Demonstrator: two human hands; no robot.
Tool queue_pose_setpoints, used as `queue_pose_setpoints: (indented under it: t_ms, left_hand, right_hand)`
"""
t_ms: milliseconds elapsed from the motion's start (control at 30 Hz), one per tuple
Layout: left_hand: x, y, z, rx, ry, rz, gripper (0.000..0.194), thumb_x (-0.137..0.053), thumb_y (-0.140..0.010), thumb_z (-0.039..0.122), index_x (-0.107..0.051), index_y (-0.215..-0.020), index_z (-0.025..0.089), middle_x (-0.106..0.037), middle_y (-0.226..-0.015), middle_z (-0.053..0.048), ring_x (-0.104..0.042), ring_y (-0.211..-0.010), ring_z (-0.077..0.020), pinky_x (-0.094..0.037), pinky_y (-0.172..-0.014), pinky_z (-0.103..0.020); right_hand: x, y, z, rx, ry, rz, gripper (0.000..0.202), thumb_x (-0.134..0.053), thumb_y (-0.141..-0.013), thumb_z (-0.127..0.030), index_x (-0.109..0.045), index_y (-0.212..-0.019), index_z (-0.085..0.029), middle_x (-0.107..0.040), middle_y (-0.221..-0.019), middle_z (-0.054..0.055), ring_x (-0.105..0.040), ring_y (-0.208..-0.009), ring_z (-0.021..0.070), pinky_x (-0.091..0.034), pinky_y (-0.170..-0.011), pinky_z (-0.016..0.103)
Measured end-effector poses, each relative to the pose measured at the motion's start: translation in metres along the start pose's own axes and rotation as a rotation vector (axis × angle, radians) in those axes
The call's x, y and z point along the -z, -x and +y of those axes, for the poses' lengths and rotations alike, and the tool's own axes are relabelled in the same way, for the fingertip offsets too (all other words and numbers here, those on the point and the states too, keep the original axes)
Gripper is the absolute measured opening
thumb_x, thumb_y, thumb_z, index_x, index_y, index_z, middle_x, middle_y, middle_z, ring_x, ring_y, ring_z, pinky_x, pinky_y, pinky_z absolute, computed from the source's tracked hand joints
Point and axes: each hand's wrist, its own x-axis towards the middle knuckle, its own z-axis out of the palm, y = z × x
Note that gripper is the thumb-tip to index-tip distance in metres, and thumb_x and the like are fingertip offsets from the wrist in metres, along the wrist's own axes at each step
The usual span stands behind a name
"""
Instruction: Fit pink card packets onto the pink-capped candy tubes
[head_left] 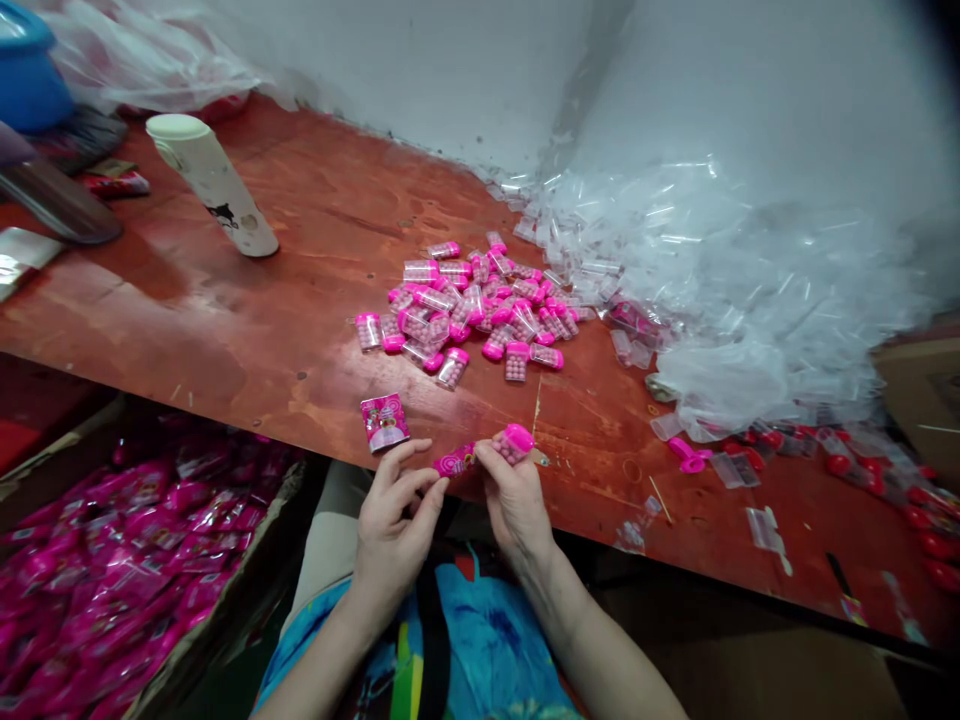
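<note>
My right hand [517, 500] is closed around a small clear candy bottle [516, 442] with a bright pink cap and pale pink balls inside. Between my two hands stretches a printed pink wrapper [455, 460]; its right end meets my right fingertips beside the bottle. The thumb and forefinger of my left hand [397, 515] pinch the wrapper's left end, while the other fingers are bent loosely. Just beyond my left fingers, a flat pink printed packet [385, 421] lies near the table edge. A heap of pink-capped candy bottles [472, 305] lies farther back.
On the red-brown table [315, 300] a pale drinking bottle [214, 185] stands at left. A large pile of clear plastic containers [720, 270] covers the right. Pink packets [142, 560] fill a box lower left. Red caps [874, 465] and a loose pink cap [688, 455] lie at right.
</note>
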Motion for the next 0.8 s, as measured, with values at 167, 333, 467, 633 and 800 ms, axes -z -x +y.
queue_pose_setpoints:
  t_ms: [167,333,467,633,800]
  left_hand:
    - [0.0,0.001,-0.002,0.002,0.026,-0.027,0.009,-0.061,-0.085,0.016,-0.069,-0.087,0.02,-0.058,-0.118,-0.01,-0.061,-0.096,-0.0205,-0.049,-0.064,-0.025]
    - [-0.001,-0.001,-0.003,0.033,0.065,-0.034,0.009,-0.06,-0.086,0.017,-0.069,-0.086,0.02,-0.059,-0.117,-0.009,-0.061,-0.096,-0.0203,-0.049,-0.065,-0.026]
    - [0.001,-0.004,0.0,0.085,0.065,-0.048,0.008,-0.06,-0.086,0.019,-0.068,-0.083,0.019,-0.061,-0.113,-0.009,-0.062,-0.093,-0.0187,-0.049,-0.066,-0.025]
    - [0.003,-0.003,-0.002,-0.04,-0.028,-0.038,0.007,-0.061,-0.085,0.015,-0.067,-0.085,0.019,-0.063,-0.111,-0.009,-0.063,-0.077,-0.0142,-0.049,-0.058,-0.023]
    - [0.01,0.001,-0.008,-0.563,-0.358,-0.115,0.028,-0.065,-0.078,0.005,-0.066,-0.103,0.017,-0.058,-0.128,-0.018,-0.066,-0.093,-0.0214,-0.055,-0.074,-0.032]
  right_hand:
    - [0.0,-0.001,-0.006,-0.042,-0.057,0.031,0.028,-0.08,-0.062,-0.02,-0.056,-0.074,-0.019,-0.055,-0.07,-0.005,-0.052,-0.066,0.0107,-0.044,-0.068,0.024]
    - [0.004,-0.002,-0.007,0.006,-0.051,0.001,0.028,-0.079,-0.064,-0.02,-0.054,-0.077,-0.02,-0.056,-0.073,-0.004,-0.053,-0.067,0.0109,-0.044,-0.069,0.024]
    - [0.007,-0.001,-0.008,0.09,0.083,-0.07,0.023,-0.076,-0.071,-0.024,-0.056,-0.079,-0.019,-0.057,-0.073,-0.003,-0.053,-0.068,0.0115,-0.043,-0.069,0.026]
    - [0.01,-0.002,-0.005,0.095,0.178,-0.075,0.023,-0.075,-0.074,-0.029,-0.057,-0.083,-0.02,-0.056,-0.073,-0.004,-0.051,-0.066,0.0114,-0.043,-0.069,0.026]
    - [0.017,-0.007,-0.001,0.028,0.211,-0.049,0.026,-0.078,-0.07,-0.03,-0.057,-0.081,-0.018,-0.055,-0.07,-0.004,-0.05,-0.063,0.0107,-0.041,-0.064,0.025]
